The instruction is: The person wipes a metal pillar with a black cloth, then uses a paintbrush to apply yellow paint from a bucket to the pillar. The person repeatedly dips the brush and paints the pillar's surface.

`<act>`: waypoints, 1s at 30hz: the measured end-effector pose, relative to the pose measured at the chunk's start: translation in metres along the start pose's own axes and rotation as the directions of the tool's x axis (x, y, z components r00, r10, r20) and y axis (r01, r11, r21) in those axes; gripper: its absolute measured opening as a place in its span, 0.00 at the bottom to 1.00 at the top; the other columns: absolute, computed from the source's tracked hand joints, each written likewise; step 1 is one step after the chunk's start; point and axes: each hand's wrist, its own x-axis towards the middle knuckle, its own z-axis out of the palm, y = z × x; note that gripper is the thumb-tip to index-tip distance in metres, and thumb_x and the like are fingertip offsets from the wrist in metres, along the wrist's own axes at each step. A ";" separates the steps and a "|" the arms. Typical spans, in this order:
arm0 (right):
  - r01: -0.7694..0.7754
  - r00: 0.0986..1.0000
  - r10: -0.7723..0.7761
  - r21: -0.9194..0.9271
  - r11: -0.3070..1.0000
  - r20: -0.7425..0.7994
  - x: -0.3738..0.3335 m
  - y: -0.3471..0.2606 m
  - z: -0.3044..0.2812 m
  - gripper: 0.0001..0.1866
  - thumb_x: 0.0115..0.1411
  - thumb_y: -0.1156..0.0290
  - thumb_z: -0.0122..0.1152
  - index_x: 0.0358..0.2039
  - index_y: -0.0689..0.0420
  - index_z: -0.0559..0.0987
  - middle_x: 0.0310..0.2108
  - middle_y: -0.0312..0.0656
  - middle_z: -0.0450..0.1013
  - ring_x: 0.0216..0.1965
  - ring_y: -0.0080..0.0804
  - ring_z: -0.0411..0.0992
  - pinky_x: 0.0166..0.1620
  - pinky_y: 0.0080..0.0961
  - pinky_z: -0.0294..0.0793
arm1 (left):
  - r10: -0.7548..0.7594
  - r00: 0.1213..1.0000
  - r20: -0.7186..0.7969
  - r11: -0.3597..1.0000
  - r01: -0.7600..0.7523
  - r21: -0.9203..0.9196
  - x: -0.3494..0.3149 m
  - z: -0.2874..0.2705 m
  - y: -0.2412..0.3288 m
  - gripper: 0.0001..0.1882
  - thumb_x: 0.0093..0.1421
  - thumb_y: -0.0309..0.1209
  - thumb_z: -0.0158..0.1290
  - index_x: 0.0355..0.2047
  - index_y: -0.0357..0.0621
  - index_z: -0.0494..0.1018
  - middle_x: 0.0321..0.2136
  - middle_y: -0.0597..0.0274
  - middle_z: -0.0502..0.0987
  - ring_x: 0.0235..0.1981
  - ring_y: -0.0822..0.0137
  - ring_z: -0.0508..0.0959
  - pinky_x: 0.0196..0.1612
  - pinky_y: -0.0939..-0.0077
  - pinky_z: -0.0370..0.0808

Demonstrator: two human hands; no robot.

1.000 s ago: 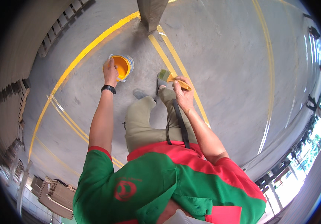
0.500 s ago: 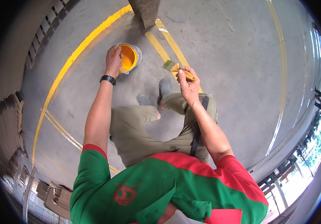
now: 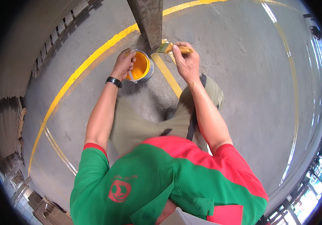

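The brush [image 3: 167,47] lies crosswise in front of me, its bristles [image 3: 162,48] pointing left toward the foot of the grey pillar [image 3: 146,22]; whether they touch it I cannot tell. My right hand [image 3: 188,64] is closed on the brush, thumb and fingers gripping just behind the bristles. The bucket [image 3: 150,71] of yellow paint [image 3: 140,67] is left of the brush, mouth up, nearer my left hand [image 3: 124,64], whose fingers curl round its pale carrying handle [image 3: 131,77]
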 end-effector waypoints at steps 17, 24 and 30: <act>0.018 0.926 0.029 -0.121 0.992 0.378 -0.022 0.034 0.069 0.13 0.64 0.63 0.60 0.45 0.57 0.80 0.32 0.48 0.82 0.34 0.40 0.81 0.41 0.32 0.78 | 0.063 0.994 -0.085 0.934 -0.028 0.357 -0.001 -0.057 -0.050 0.15 0.68 0.36 0.54 0.44 0.34 0.75 0.25 0.67 0.78 0.25 0.76 0.77 0.29 0.80 0.71; 0.109 0.802 0.191 -0.454 0.885 0.566 -0.012 0.072 0.157 0.16 0.60 0.60 0.61 0.43 0.55 0.83 0.37 0.58 0.80 0.42 0.58 0.78 0.48 0.45 0.78 | 0.099 0.985 -0.142 0.973 -0.066 0.222 -0.004 -0.080 -0.068 0.15 0.70 0.37 0.52 0.39 0.36 0.78 0.26 0.66 0.78 0.26 0.75 0.76 0.32 0.80 0.73; 0.183 0.748 0.293 -0.609 0.772 0.595 -0.015 0.118 0.192 0.17 0.58 0.59 0.61 0.43 0.56 0.83 0.40 0.58 0.79 0.45 0.57 0.77 0.50 0.47 0.77 | 0.082 0.992 -0.096 0.986 -0.067 0.152 -0.005 -0.092 -0.074 0.13 0.70 0.36 0.53 0.38 0.37 0.77 0.26 0.66 0.79 0.26 0.75 0.76 0.32 0.79 0.73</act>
